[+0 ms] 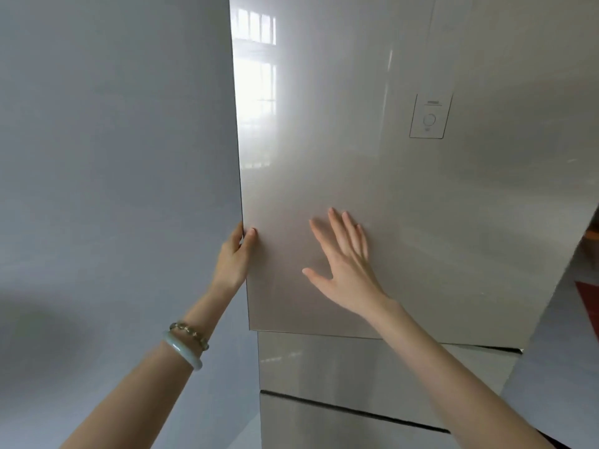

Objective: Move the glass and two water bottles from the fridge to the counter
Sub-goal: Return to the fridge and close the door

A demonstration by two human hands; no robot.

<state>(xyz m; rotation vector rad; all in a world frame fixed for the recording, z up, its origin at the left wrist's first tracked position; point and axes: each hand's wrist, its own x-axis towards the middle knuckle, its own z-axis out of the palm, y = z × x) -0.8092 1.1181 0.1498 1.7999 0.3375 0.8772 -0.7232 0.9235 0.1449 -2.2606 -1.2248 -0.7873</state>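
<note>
Left hand (235,254) grips the left edge of the tall glossy beige fridge door (356,150); right hand (343,257) lies flat on its face, fingers spread.

This looks like a home kitchen. A tall shiny fridge (356,157) fills the right side. A plain wall (113,157) is on the left.

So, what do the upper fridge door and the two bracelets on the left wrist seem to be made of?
The upper fridge door: glossy beige panel, perhaps glass or coated metal; it mirrors a window. The bangle: pale green, smooth, milky, maybe jade or glass. The beaded bracelet: rounded greyish beads, possibly stone.
</note>
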